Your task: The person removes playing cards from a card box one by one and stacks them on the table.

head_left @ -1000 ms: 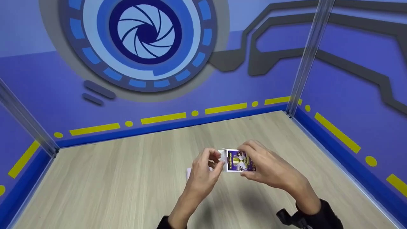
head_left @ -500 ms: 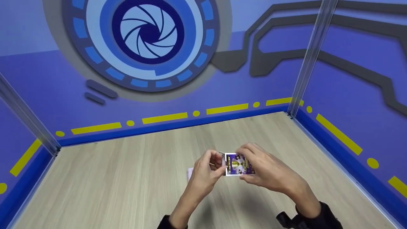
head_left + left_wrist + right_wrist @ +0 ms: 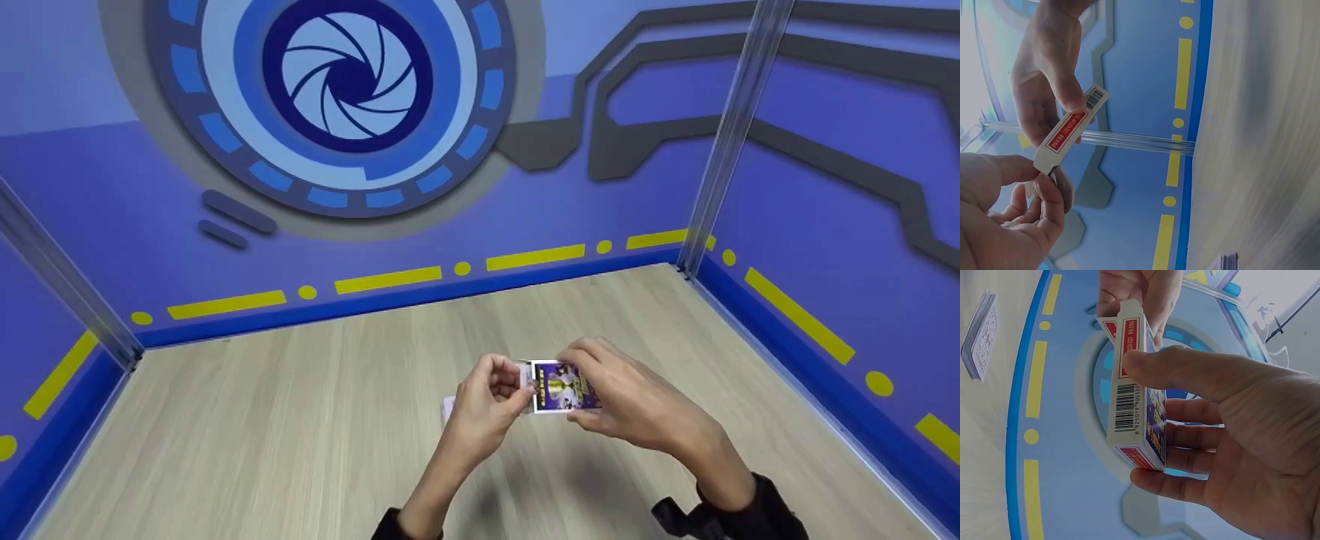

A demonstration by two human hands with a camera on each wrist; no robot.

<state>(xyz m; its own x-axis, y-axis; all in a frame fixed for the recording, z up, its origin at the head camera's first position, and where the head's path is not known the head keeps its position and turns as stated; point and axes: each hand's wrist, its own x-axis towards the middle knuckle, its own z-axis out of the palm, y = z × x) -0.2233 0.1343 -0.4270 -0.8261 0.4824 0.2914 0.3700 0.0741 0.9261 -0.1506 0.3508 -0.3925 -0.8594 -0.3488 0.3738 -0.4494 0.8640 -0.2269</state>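
Observation:
A small card box (image 3: 559, 387), purple and gold on its face with white edges, is held up above the table. My right hand (image 3: 634, 394) grips it by the sides; in the right wrist view the thumb lies on the narrow side with the barcode (image 3: 1126, 408). At the box's left end, an end flap (image 3: 1107, 327) sticks out, and my left hand (image 3: 484, 409) pinches that end between thumb and fingers. A stack of playing cards (image 3: 981, 337) lies on the table, mostly hidden behind the left hand in the head view.
The wood-grain table (image 3: 300, 420) is bounded by blue and purple printed panels (image 3: 420, 202) at the back and sides. Metal corner posts (image 3: 731, 142) stand where the panels meet. A black wrist device (image 3: 690, 517) sits by the right sleeve.
The white flap stood out farther left of the box a second ago; now less of it shows, with the left thumb and fingers closer against the box's end. The right hand's grip stays the same.

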